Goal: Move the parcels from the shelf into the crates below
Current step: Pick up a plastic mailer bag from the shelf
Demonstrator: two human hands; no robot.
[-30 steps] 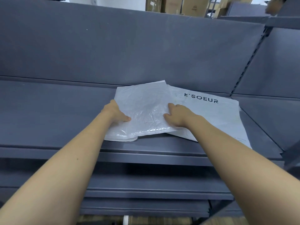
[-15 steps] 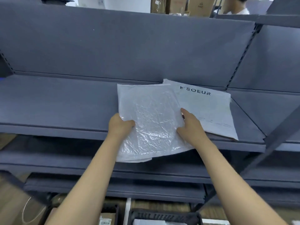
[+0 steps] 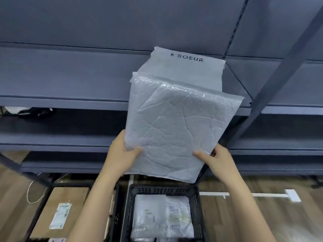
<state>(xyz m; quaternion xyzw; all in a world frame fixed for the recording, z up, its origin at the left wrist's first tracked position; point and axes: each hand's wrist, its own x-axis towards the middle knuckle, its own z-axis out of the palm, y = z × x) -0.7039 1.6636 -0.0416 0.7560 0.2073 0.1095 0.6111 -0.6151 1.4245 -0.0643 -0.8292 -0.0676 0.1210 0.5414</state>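
Head view: clear plastic parcel (image 3: 176, 130) held in the air in front of the grey shelf (image 3: 70, 75), above the black crate (image 3: 162, 191).

That crate holds 2 or more pale bagged parcels (image 3: 162, 215) (labels too blurred to read); left of the crate, a second crate (image 3: 43, 203) carries a brown cardboard box (image 3: 70, 203) with a label. The held parcel's lower edge hangs clear of the black crate's rim. Behind it, a white parcel (image 3: 185, 65) printed K'SOEUR lies on the shelf. The left hand (image 3: 122, 158) and right hand (image 3: 216, 159) grip the lower corners of the clear parcel, thumbs on its front face.
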